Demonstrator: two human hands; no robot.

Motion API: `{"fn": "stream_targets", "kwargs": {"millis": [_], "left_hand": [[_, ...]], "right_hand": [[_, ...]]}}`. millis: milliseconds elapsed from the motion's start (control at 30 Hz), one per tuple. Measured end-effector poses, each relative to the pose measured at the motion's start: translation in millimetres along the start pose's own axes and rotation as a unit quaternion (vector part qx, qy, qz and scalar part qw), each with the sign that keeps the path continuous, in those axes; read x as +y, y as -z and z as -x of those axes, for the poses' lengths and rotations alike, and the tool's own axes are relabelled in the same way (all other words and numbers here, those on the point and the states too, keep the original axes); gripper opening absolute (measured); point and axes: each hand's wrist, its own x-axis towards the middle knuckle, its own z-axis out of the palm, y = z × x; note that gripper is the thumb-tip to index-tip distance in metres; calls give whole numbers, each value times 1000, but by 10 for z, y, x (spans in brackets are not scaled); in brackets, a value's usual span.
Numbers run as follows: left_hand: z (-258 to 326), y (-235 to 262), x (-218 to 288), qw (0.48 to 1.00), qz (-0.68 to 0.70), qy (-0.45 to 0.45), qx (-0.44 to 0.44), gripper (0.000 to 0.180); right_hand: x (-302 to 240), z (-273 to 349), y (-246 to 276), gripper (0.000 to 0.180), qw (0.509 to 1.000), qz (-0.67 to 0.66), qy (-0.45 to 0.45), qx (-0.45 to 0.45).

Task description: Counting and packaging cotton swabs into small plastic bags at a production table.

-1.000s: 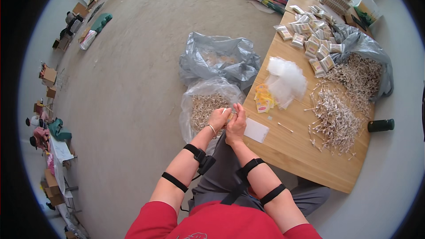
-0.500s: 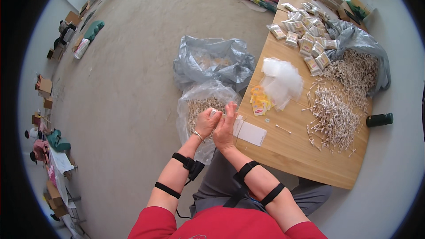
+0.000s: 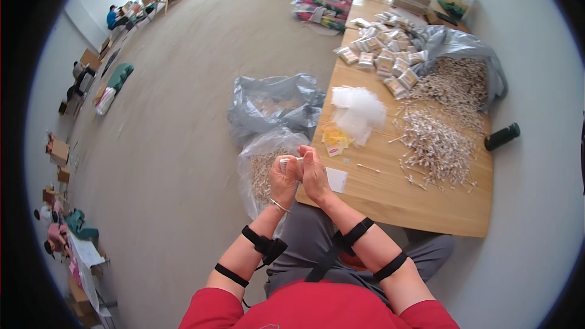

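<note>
My left hand [image 3: 282, 183] is closed around a small bundle of cotton swabs [image 3: 284, 162], whose white tips show by the thumb. Against the bundle's other end, my right hand [image 3: 314, 176] curls with bent fingers, hiding part of it. Both hands hover by the table's left edge, above a clear plastic bag [image 3: 259, 173] of swabs. To their right on the wooden table lie a white card [image 3: 336, 180], yellow printed cards [image 3: 334, 140] and clear plastic sachets [image 3: 359, 114]. A single cotton swab [image 3: 368, 168] rests farther right.
A heap of loose swabs [image 3: 439, 149] spreads on the table before a grey bag [image 3: 496, 76]. Filled swab packs [image 3: 385, 61] pile up behind. A dark green bottle [image 3: 502, 137] lies at the right edge. Another grey bag [image 3: 274, 106] stands on the floor. People work far left.
The view has shifted, showing more of the room's far end. My right hand's fingers, stretched upward before, now bend over the bundle. My left hand keeps its hold.
</note>
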Motion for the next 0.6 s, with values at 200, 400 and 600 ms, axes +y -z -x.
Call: {"fn": "stream_targets", "kwargs": {"millis": [200, 400, 600], "left_hand": [[451, -568, 71, 986, 120, 115, -21, 27], [529, -623, 312, 881, 95, 300, -354, 22], [913, -853, 152, 842, 10, 249, -478, 12]], "right_hand": [[-190, 256, 681, 41, 971, 235, 20, 36], [-485, 445, 1548, 33, 944, 292, 63, -139], [-805, 873, 1733, 30, 886, 391, 62, -241]]}}
